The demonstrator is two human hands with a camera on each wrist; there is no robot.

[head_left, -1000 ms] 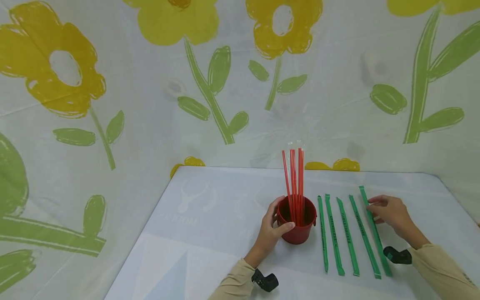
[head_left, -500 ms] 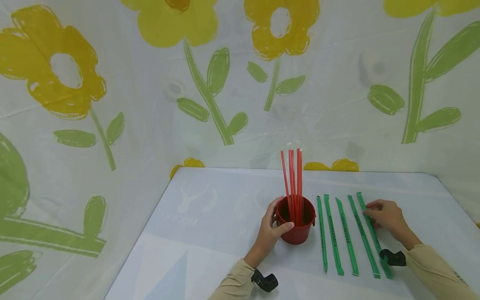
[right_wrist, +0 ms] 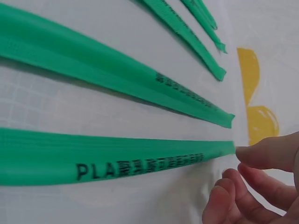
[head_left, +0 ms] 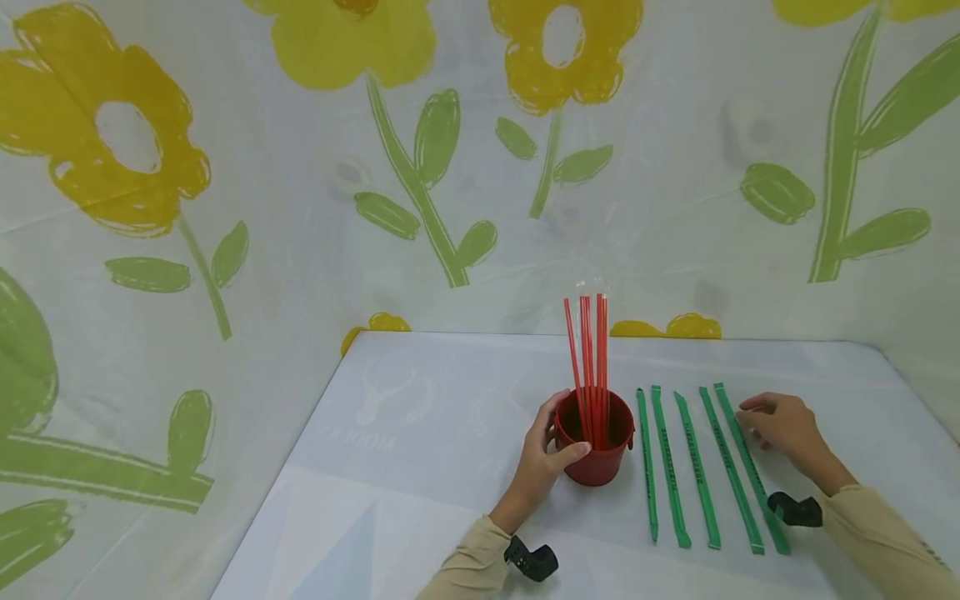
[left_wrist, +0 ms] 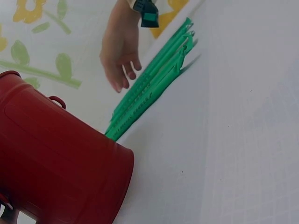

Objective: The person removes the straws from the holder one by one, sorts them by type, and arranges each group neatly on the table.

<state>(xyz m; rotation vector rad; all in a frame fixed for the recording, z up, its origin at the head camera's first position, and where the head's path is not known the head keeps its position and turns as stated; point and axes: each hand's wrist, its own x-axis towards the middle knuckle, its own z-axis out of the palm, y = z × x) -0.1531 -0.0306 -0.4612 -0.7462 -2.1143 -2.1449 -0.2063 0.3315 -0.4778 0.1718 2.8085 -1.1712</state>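
Note:
My left hand grips a small red bucket, thumb over the front rim and fingers round its left side. Several red straws in clear wrappers stand upright in it. To its right, several green paper-wrapped straws lie side by side on the table. My right hand hovers just right of the far end of the rightmost green straw, fingers loosely bent and holding nothing. Close up in the right wrist view, the thumb is right by that straw's tip, and black print shows on the wrapper.
The white table has a faint printed pattern. Behind it hangs a pale curtain with yellow flowers and green leaves. A black wrist camera sits on the left wrist and another camera on the right.
The rightmost green straw has shifted slightly left and toward me under my right hand's fingers. That hand has since let go and drawn back right. My left hand stays on the bucket.

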